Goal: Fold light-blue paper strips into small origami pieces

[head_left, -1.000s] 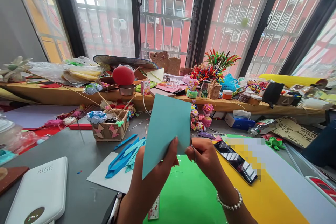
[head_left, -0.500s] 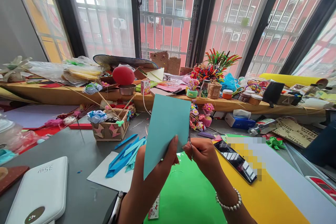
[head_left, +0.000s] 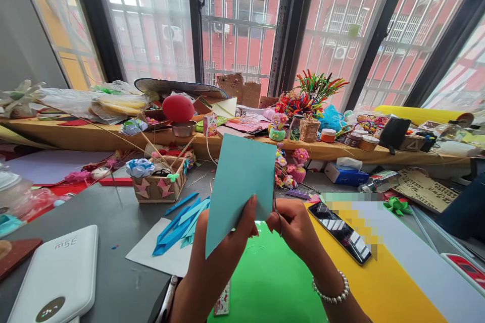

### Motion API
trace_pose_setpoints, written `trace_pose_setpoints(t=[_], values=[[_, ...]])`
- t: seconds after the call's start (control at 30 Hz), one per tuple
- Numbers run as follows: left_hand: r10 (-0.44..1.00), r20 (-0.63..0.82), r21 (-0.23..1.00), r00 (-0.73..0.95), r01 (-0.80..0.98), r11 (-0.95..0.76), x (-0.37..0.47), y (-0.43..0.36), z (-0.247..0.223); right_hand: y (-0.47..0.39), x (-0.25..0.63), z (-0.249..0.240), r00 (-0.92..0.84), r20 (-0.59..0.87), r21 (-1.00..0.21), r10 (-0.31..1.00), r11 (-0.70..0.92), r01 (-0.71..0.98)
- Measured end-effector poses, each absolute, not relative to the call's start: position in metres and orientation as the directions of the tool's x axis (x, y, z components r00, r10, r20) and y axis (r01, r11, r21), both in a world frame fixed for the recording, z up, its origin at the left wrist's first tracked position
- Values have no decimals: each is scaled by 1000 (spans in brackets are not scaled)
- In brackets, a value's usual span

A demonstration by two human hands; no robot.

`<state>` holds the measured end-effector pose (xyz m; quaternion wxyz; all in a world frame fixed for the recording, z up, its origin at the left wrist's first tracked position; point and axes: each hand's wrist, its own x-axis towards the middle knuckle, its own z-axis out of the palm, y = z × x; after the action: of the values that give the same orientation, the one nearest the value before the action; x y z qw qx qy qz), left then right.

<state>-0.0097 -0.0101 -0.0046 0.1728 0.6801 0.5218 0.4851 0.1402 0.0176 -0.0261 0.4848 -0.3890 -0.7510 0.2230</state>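
left hand (head_left: 220, 257) mostly closed, thumb flat on teal sheet (head_left: 242, 176) so it stands steady | right hand (head_left: 297, 222) curled round probably scissors (head_left: 280, 223), right at sheet's edge | blue strips (head_left: 166, 242) left of both hands

Here's your dark grey tabletop (head_left: 121, 237), carrying a white rectangular power bank (head_left: 56, 277), a brown cardboard box with pink stars (head_left: 159, 186), and a white paper sheet (head_left: 142, 252); farther right, your large yellow sheet (head_left: 382, 282) bears a black, glossy phone (head_left: 341, 234).
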Motion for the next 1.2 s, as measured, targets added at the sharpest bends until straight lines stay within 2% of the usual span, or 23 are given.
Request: trace_pose_setpoints(t=[0.1, 0.17, 0.33, 0.5, 0.6, 0.67, 0.7, 0.77, 0.8, 0.9, 0.93, 1.07, 1.2], values=[[820, 568, 633, -69, 674, -382, -7, -12, -12, 18, 141, -25, -214, 565, -698, 797, 599, 392], [776, 630, 548, -46, 734, -401, -5, -13, -16, 18, 141, -25, -205, 570, -694, 796, 600, 399], [552, 830, 216, 75, 870, -444, -4, -10, -26, 18, 140, -24, -214, 577, -692, 789, 610, 385], [532, 837, 191, 129, 842, -504, -9, -6, -24, 19, 139, -26, -176, 604, -685, 777, 619, 384], [586, 797, 272, 145, 780, -563, -13, -4, -13, 21, 141, -28, -116, 622, -706, 774, 619, 345], [765, 637, 567, 93, 616, -547, -14, -3, -2, 23, 144, -28, -46, 597, -746, 801, 575, 335], [850, 526, 713, 31, 528, -461, -13, -2, 3, 25, 146, -29, -22, 565, -769, 825, 536, 349], [882, 471, 782, -28, 475, -403, -11, -1, 12, 30, 149, -30, -28, 470, -790, 882, 435, 433], [913, 399, 854, -84, 396, -337, -11, 1, 15, 32, 149, -32, -62, 401, -779, 914, 376, 503], [940, 314, 927, -131, 256, -274, -14, 5, 19, 39, 148, -42, -172, 123, -676, 977, 210, 707], [942, 314, 930, -117, 238, -280, -17, 7, 19, 40, 147, -47, -176, 80, -662, 981, 184, 727], [948, 317, 928, -23, 212, -305, -24, 10, 18, 43, 143, -68, -173, -64, -642, 983, 93, 761], [958, 285, 930, 34, 233, -285, -23, 8, 18, 43, 143, -74, -160, -109, -629, 981, 56, 775]])
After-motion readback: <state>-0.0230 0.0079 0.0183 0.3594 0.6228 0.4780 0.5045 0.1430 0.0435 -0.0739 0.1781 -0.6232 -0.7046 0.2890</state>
